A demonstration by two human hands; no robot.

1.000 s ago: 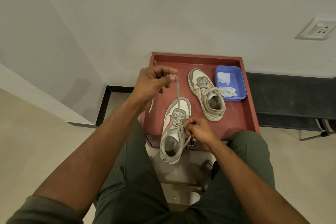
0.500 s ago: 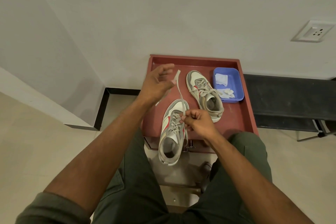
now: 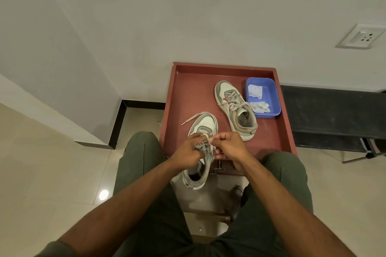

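We noted near sneaker [image 3: 201, 152] overhanging red tray's [image 3: 188, 94] near edge; left hand [image 3: 186, 153] and right hand [image 3: 230, 146] both pinched its lace [image 3: 207, 137]. Blue tub [image 3: 271, 98], far right corner, held white cloths [image 3: 255, 91]; second sneaker [image 3: 235, 108] just beside.

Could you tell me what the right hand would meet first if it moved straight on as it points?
Most likely the left hand, just across the laces of the near sneaker; depth is unclear.

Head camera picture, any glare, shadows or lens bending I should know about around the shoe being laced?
Head view: one bright reflection on the floor tile; wide-angle bending tilts the wall socket; soft, even light; left hand, right hand and the lace they pinch look sharp over the near shoe.
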